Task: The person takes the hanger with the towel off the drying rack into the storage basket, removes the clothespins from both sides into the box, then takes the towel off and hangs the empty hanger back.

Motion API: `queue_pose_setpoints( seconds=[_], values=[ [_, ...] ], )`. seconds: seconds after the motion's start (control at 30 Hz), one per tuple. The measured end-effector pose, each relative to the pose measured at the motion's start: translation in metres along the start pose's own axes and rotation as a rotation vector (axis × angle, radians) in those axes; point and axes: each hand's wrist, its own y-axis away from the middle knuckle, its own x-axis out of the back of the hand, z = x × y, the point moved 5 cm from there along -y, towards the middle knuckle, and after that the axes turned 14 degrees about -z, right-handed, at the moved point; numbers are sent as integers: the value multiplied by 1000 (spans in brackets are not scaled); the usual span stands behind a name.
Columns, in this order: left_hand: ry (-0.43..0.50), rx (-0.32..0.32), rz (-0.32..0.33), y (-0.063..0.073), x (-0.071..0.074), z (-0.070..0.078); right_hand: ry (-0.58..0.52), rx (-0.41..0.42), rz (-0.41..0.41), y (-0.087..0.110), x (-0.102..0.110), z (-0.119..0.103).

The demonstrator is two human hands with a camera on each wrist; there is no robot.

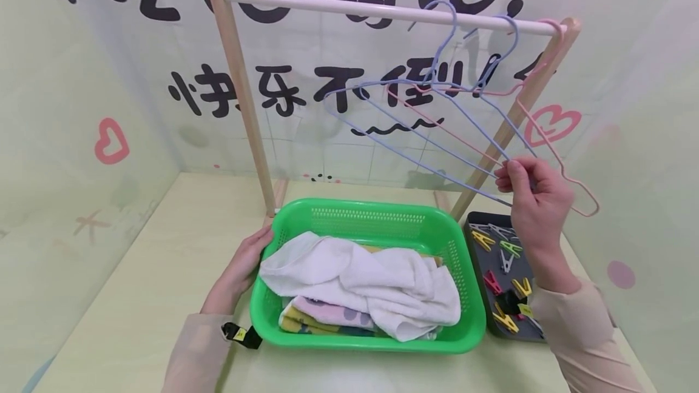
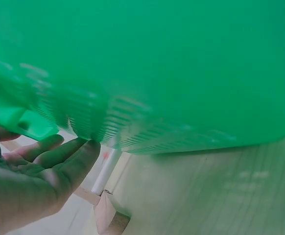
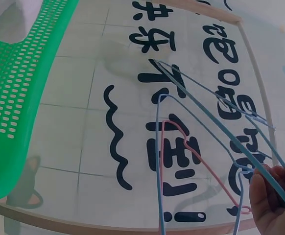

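Observation:
My right hand pinches the lower right corner of a blue wire hanger, whose hook goes over the white rod. A second blue hanger and a pink hanger hang close behind, overlapping it. In the right wrist view, fingers and thumb close round the blue hanger's wire. My left hand lies against the left side of a green basket. From the left wrist, its extended fingers touch the basket's slotted outer wall. A crumpled white towel lies on folded patterned cloths inside.
A wooden rack with a white rod spans behind the basket, its left post near the basket's back corner. To the basket's right, a dark tray holds several coloured clothespins. Printed walls enclose the table.

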Motion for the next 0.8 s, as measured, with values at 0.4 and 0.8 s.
queue_pose_setpoints(
  seconds=[0.4,0.8],
  values=[
    [36,-23,27,1,-1,-2,241,-137,-96,0,-5,18],
    [38,-7,56,3,-1,0,236,-81,-123,8,-11,18]
  ],
)
